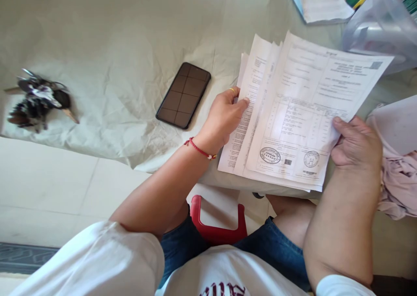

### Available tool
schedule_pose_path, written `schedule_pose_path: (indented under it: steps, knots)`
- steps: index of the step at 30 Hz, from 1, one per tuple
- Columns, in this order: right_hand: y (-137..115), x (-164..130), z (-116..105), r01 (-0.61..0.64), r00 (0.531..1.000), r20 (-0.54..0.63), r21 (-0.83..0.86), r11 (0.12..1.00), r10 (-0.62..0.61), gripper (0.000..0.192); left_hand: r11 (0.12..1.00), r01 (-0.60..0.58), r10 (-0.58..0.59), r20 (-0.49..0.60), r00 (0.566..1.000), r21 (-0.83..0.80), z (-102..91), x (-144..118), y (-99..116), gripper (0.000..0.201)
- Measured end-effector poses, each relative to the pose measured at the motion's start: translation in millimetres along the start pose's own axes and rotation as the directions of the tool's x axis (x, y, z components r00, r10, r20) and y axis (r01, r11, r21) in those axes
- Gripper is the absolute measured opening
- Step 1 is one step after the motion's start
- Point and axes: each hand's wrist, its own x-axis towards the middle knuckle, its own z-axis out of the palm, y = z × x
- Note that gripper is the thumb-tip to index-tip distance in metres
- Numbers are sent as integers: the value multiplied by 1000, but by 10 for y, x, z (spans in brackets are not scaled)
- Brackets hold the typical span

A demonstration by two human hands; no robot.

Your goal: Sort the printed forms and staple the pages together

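Several loose sheets of printed paper [302, 109] are held fanned out over the near edge of the table. The top sheet carries a table of text, two round stamps and small square codes. My left hand [224, 118] grips the left side of the sheets, its thumb on top of them and its other fingers partly hidden. At the right edge, my right hand [356, 144] pinches the papers with its thumb on the top sheet. A dark smartphone [183, 95] lies on the table just left of my left hand, not touched.
A bunch of keys [39, 98] lies at the far left of the cloth-covered table [130, 35]. At the back right are a notepad [322, 9] with a pen, a green and yellow object, and a clear plastic container [381, 35]. Pink cloth [399, 183] lies at right; below is a red stool [221, 234].
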Motion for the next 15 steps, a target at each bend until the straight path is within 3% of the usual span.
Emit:
schedule_pose_path:
  steps: [4, 11, 15]
  knots:
    - [-14, -39, 10, -5, 999, 42, -17, 1000, 6, 48, 999, -17, 18, -24, 1000, 36, 15, 21, -49, 17]
    - [-24, -89, 59, 24, 998, 58, 18, 1000, -25, 56, 997, 60, -53, -113, 992, 57, 50, -1, -73, 48]
    - [-18, -96, 84, 49, 998, 38, 26, 998, -50, 55, 991, 91, -74, -165, 984, 96, 82, -33, -11, 39]
